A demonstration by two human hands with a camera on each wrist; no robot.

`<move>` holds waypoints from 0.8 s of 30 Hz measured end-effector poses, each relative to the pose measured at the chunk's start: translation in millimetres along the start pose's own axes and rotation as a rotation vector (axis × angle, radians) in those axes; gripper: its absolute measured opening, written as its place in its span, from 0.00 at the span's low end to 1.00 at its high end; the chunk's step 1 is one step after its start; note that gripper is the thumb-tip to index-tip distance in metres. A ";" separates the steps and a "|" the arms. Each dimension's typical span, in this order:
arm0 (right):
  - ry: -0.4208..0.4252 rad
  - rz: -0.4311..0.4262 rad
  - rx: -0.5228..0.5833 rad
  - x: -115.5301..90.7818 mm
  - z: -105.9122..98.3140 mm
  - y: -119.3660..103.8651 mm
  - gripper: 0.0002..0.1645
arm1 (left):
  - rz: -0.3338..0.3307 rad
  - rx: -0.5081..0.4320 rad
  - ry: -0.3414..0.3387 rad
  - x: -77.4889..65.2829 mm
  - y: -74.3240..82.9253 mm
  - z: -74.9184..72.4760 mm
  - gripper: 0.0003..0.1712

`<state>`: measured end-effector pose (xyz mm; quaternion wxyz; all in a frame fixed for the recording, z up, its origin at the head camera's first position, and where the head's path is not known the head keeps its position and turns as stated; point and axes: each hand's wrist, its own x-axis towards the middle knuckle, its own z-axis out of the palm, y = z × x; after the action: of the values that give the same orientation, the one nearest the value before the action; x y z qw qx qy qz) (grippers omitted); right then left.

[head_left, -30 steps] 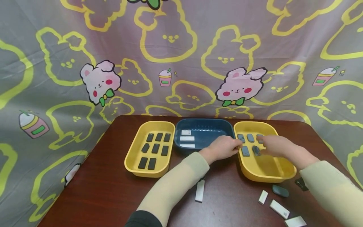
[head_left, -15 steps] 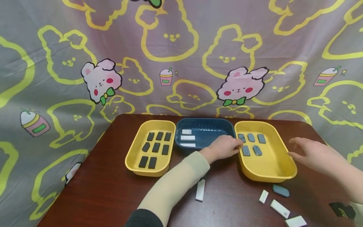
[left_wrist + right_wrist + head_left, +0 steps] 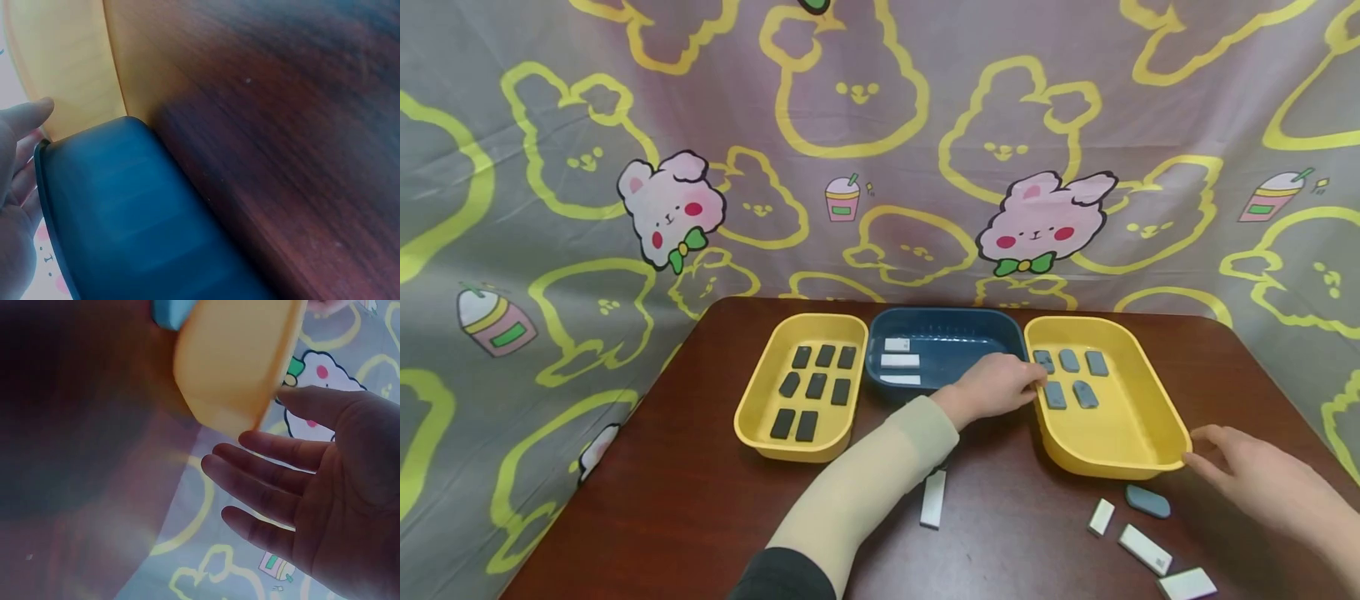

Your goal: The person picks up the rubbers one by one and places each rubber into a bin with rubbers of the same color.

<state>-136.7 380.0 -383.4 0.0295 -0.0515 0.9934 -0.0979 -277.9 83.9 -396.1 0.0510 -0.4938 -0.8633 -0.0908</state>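
The right-hand yellow bin (image 3: 1105, 425) holds several grey, flat blocks (image 3: 1097, 363) near its far left end. My left hand (image 3: 996, 387) holds the left rim of this bin, beside the blue bin (image 3: 955, 350); in the left wrist view its thumb (image 3: 40, 109) lies against the yellow wall. At the bin's near right corner is my right hand (image 3: 1262, 475), its fingers extended and slightly spread. In the right wrist view the thumb is at the rim and nothing lies in the palm. On the table beside this corner lies a grey rounded block (image 3: 1147, 501).
Several white blocks (image 3: 1145, 549) lie on the near right and middle of the brown table (image 3: 662, 500). Inside the blue bin are white blocks (image 3: 900, 361) at its left. A left yellow bin (image 3: 752, 408) contains black blocks (image 3: 816, 386) in rows. A printed cloth (image 3: 880, 125) hangs behind.
My right hand has withdrawn from inside the right yellow bin, leaving a grey block there, and moved out to the bin's near right corner. The left hand stays at the rim.
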 end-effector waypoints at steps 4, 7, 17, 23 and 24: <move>-0.016 0.031 0.037 -9.1 8.1 1.1 0.28 | -0.003 0.001 -0.007 0.9 1.0 -1.1 0.06; -0.052 0.055 0.045 -13.7 18.6 3.2 0.30 | -0.002 0.002 -0.014 0.9 1.5 -1.9 0.06; -0.202 0.064 0.027 -13.4 48.8 -21.9 0.37 | -0.012 -0.011 -0.021 0.7 1.1 -3.7 0.07; -0.177 0.018 -0.013 -14.3 57.4 -31.8 0.32 | -0.016 -0.021 -0.024 0.4 0.4 -1.1 0.07; -0.167 0.007 -0.012 -14.9 58.4 -32.9 0.30 | -0.020 -0.024 -0.026 0.3 0.2 -0.8 0.07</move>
<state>-114.7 338.3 -433.4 0.1123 -0.0563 0.9882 -0.0872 -277.8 84.2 -395.2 0.0330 -0.4869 -0.8677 -0.0950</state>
